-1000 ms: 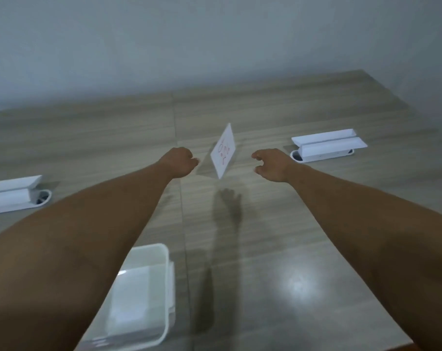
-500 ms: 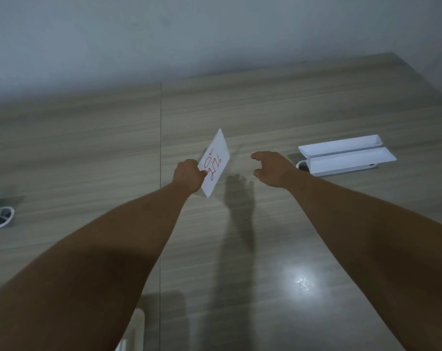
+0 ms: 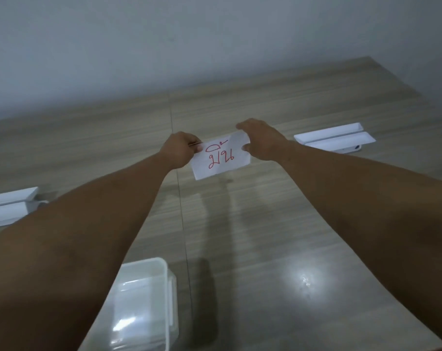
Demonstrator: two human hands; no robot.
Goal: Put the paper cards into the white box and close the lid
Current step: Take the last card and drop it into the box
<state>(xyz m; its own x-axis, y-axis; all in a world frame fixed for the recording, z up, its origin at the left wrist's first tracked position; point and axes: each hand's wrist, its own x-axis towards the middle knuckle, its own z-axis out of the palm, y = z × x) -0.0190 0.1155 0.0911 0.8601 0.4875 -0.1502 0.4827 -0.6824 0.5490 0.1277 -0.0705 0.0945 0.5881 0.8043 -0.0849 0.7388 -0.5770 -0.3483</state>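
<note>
Presently we hold one paper card (image 3: 221,158) out over the wooden table (image 3: 290,236), at twelve o'clock from us. Our left hand (image 3: 180,150) is pinched closed on the card's left edge; our right hand (image 3: 263,140) grips its right end, thumb beneath and fingers above. Red handwriting faces us, and we judge the two-handed hold serves to square the sheet before stowing it. The white box (image 3: 146,305) sits at seven o'clock, near us and partly hidden under our left forearm; it appears open, with no lid seen on it. White holders lie at two o'clock (image 3: 334,138) and nine o'clock (image 3: 9,206). The card has yet to reach the box, which lies well apart from it.
</note>
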